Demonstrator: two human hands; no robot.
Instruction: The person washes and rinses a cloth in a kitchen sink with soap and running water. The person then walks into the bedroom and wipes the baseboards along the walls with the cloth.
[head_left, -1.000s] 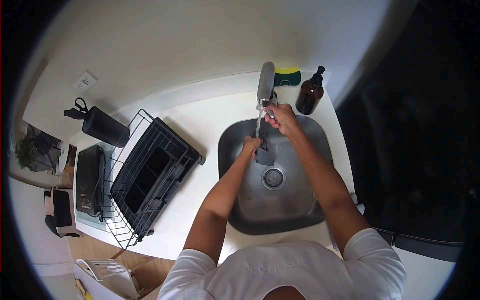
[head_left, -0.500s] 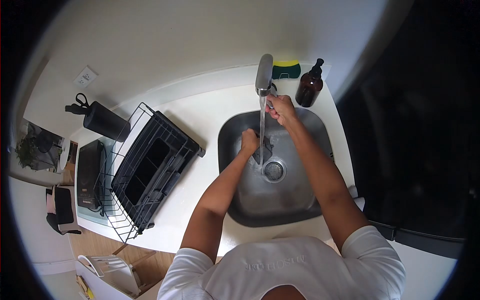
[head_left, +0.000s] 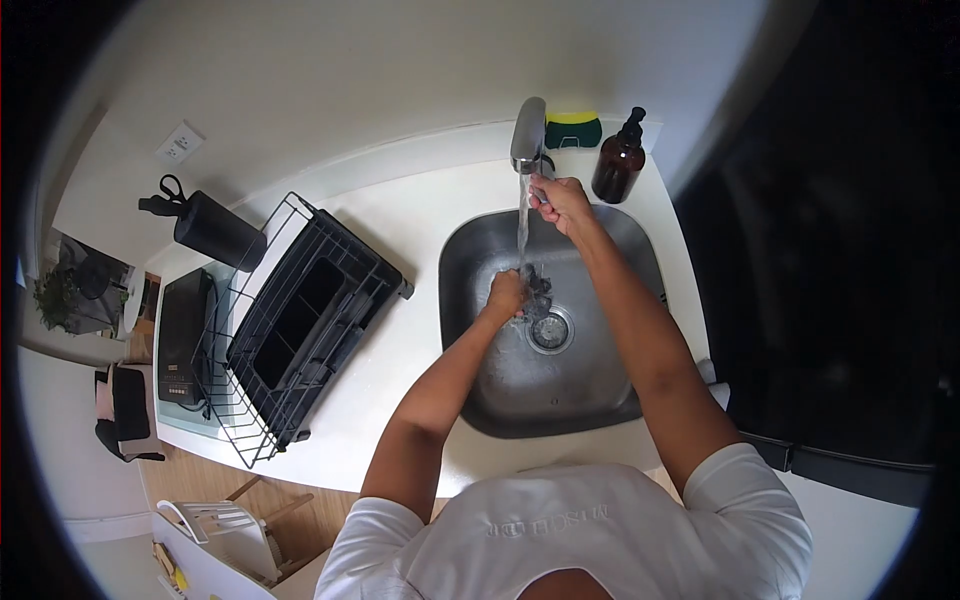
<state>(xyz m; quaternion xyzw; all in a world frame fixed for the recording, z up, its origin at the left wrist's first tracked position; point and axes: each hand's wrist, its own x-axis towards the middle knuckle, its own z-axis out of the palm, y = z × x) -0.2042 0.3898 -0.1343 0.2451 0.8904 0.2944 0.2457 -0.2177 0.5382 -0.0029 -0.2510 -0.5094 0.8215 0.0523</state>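
Item (head_left: 539, 295), dark, mid-frame: gripped by left hand (head_left: 508, 294), apparently so stream (head_left: 523, 225) strikes it; right hand (head_left: 564, 203) clasping faucet lever (head_left: 541, 190).

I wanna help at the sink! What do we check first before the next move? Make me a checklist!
1. Water running from the tap: ok, a stream is falling.
2. Right hand at the tap: ok, its fingers are curled there.
3. Left hand holding the gray thing: ok, inside the sink.
4. Gray thing washed clean: cannot tell, it's too small and blurry.
5. Soap bottle upright: ok, standing behind the sink.
6. Sponge in hand: not ok, it's in its holder.
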